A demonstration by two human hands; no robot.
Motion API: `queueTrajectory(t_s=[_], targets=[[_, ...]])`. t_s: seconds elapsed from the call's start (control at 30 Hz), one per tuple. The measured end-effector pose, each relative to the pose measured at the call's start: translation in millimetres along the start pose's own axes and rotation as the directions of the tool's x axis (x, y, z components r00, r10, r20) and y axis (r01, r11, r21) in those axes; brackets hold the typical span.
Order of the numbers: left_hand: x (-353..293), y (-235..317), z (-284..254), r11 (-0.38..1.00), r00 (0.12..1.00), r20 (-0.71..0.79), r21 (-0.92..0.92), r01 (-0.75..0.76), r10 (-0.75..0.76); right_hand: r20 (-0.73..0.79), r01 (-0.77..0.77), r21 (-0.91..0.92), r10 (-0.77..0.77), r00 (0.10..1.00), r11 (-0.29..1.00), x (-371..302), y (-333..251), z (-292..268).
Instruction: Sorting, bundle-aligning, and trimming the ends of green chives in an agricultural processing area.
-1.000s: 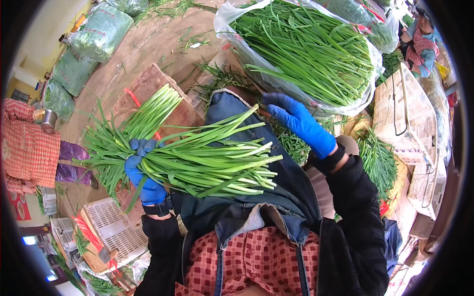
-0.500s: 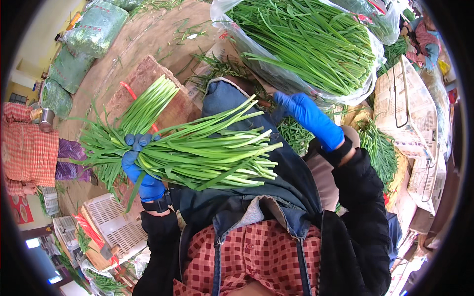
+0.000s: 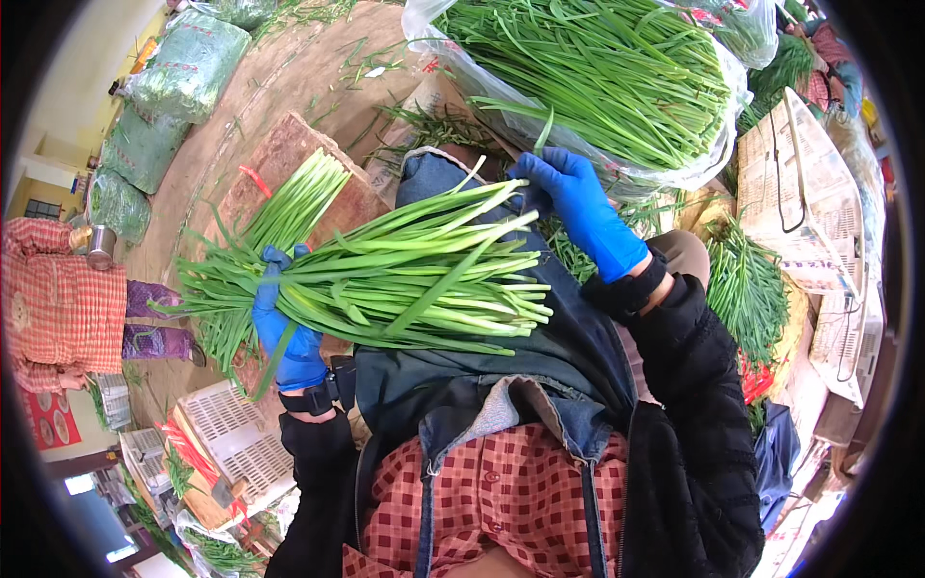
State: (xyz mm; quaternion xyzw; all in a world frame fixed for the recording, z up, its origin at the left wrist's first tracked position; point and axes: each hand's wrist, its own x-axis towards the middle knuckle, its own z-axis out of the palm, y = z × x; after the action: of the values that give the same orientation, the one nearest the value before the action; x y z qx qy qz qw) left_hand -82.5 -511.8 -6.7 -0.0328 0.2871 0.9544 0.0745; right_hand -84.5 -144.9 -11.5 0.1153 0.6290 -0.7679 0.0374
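My blue-gloved left hand (image 3: 287,337) is closed around the leafy middle of a bunch of garlic chives (image 3: 434,303), which lies across my lap with its pale stem ends fanned to the right. At the upper stem ends is my right hand (image 3: 590,217), also blue-gloved, its fingers pinched together. A thin green chive leaf (image 3: 546,129) sticks up from those fingers. Behind my left hand, a second bunch of chives (image 3: 306,197) rests on a brown wooden block (image 3: 361,204). A red tie (image 3: 254,180) lies beside that bunch.
At the far right, a large clear plastic bag (image 3: 737,106) is full of chives. White crates (image 3: 805,193) and a loose pile of chives (image 3: 747,289) stand to my right. Wrapped bales (image 3: 193,67) line the far left. A person in a checked top (image 3: 63,294) stands at left.
My right hand has come in to the upper stem ends and pinched there. The bunch has shifted slightly up, and a thin leaf now shows above the right fingers.
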Motion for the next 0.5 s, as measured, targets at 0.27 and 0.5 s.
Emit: queueTrajectory(t_s=[0.27, 0.5], targets=[[7, -6, -30, 0.976, 0.986, -0.082, 0.172, -0.132, 0.147, 0.315, 0.346, -0.627, -0.179, 0.932, 0.698, -23, 13, -68], [11, -13, 6, 0.851, 0.945, -0.066, 0.46, -0.255, 0.319, 0.285, -0.066, 0.042, 0.052, 0.957, 0.997, -28, 5, 8]])
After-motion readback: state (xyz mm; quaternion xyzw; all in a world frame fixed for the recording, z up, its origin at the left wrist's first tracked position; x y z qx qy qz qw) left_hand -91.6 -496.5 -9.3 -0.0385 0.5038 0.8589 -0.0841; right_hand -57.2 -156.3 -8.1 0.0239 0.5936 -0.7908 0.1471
